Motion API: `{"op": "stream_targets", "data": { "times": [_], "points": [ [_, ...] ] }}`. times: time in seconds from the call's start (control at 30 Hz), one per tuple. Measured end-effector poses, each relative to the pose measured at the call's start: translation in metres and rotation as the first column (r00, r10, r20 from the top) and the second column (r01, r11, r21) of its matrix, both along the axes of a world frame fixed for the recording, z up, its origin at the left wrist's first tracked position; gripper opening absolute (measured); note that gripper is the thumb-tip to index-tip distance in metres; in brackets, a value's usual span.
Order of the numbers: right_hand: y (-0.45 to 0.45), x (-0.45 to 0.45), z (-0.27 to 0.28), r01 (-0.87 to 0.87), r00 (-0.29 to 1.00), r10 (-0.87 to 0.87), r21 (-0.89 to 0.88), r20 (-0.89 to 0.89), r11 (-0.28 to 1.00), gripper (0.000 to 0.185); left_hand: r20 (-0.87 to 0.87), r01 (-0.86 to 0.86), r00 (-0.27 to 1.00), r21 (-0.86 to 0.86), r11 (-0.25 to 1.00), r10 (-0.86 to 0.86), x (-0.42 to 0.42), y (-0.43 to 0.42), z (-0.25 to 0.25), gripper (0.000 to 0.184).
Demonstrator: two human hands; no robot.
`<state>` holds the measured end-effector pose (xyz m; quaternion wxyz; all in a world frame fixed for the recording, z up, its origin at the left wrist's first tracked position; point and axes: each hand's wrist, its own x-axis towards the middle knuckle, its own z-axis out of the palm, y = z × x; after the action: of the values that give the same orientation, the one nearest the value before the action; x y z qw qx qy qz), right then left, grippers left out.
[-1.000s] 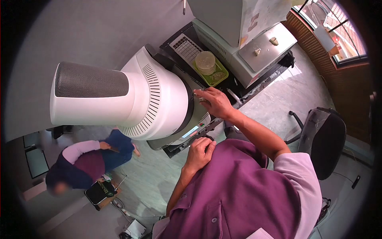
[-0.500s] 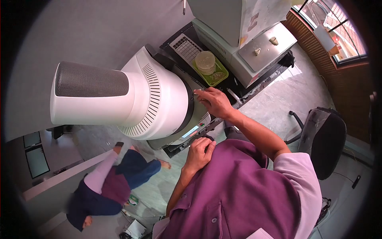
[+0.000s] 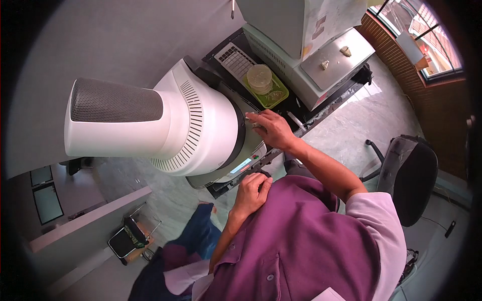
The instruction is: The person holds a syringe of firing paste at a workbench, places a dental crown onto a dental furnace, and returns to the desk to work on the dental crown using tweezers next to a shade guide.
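My right hand reaches to the dark rim of a large white domed machine with vent slots. Its thumb and fingers pinch a small pale object, too small to name. My left hand is loosely curled beside my body at the front edge of the bench, its fingertips partly hidden; nothing shows in it. Close to it is the machine's control panel with a small lit display. Just beyond my right hand, a green tray holds stacked round translucent containers.
A white keyboard lies behind the tray. On a metal-topped unit sit two small beige pieces. A pen-like white item is near the bench edge. A black chair stands right; another person is low at left.
The other person has shifted right and lower, uncovering a dark folding chair with a bag. My hands have hardly moved.
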<state>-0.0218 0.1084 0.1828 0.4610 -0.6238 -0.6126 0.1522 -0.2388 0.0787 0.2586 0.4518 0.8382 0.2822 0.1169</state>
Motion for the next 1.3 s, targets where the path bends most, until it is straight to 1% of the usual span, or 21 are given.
{"op": "stream_targets", "data": {
  "times": [0.13,0.23,0.43,0.53,0.73,1.13,1.3],
  "points": [
    [0.000,0.000,-0.001,-0.003,1.000,0.003,0.006,0.001,1.000,0.059,-0.002,0.002,1.000,0.005,1.000,-0.002,0.001,0.000,0.002,0.028],
    [0.000,-0.001,0.000,0.009,1.000,-0.010,0.034,0.006,0.999,0.056,-0.006,0.004,1.000,0.005,1.000,-0.004,0.000,0.000,-0.001,0.028],
    [0.003,-0.002,-0.008,0.018,1.000,-0.018,0.023,-0.013,1.000,0.050,-0.005,0.008,1.000,0.008,1.000,-0.008,-0.001,0.000,-0.001,0.027],
    [0.003,-0.003,-0.010,0.014,0.998,-0.011,0.035,-0.067,0.999,0.052,-0.013,0.011,1.000,0.001,1.000,-0.011,-0.001,0.000,0.000,0.026],
    [0.001,-0.001,-0.005,0.011,1.000,-0.011,0.020,0.003,1.000,0.051,-0.012,0.010,1.000,0.005,1.000,-0.010,0.000,-0.001,-0.002,0.025],
    [-0.001,-0.001,-0.007,0.011,1.000,-0.012,-0.010,-0.029,1.000,0.053,-0.015,0.019,1.000,0.006,1.000,-0.019,-0.001,-0.002,-0.002,0.026],
    [0.000,-0.002,-0.007,0.024,1.000,-0.024,0.002,-0.011,1.000,0.053,-0.017,0.010,1.000,0.003,1.000,-0.010,-0.001,-0.003,-0.002,0.026]
  ]
}}
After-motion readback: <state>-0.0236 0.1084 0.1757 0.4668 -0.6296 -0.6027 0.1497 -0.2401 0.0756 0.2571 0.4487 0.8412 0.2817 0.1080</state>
